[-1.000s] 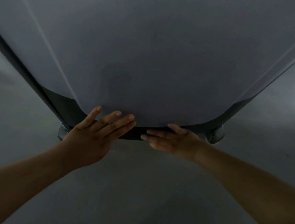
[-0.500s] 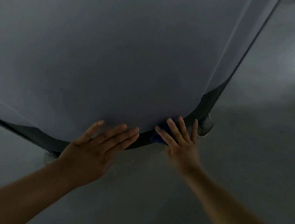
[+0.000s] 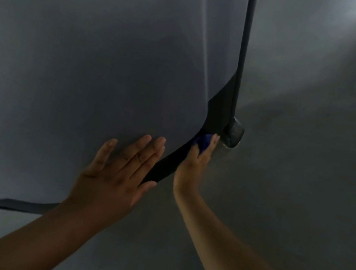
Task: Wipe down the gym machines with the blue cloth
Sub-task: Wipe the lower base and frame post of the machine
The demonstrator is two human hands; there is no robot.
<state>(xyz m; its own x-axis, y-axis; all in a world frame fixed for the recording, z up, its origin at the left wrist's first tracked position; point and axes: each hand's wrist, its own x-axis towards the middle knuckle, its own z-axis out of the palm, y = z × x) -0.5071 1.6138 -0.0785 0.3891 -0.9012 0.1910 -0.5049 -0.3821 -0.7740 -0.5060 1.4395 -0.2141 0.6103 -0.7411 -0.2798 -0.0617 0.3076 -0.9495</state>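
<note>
Head view: the person leans over a gym machine's smooth grey panel (image 3: 91, 68), whose lower edge is bordered by a curved black trim (image 3: 169, 165). The left hand (image 3: 118, 172) lies flat on the panel, fingers straight and close together, thumb held apart, apparently bracing. The right hand (image 3: 191, 170) is seen edge-on at the trim's corner. Its fingers lie straight and together over the blue cloth (image 3: 203, 141), pressing it against the trim rather than pinching it, as far as shows. The cloth sits bunched between those fingers and the black band, just beside a round dark foot (image 3: 233, 132) at the base of a dark upright edge (image 3: 243, 53). The step in hand looks like wiping round this corner. To do it well, the cloth would be better spread flatter under the fingers so more of it meets the surface. Pressure should stay even while the stroke follows the curve of the trim, and the seam where grey meets black deserves a pass, since dirt tends to gather there. Much is hard to read: the light is dim, and the right thumb and most of the cloth are hidden behind the hand. The machine is cut off on three sides, so its type cannot be told. The grey floor (image 3: 299, 194) shows little detail.
</note>
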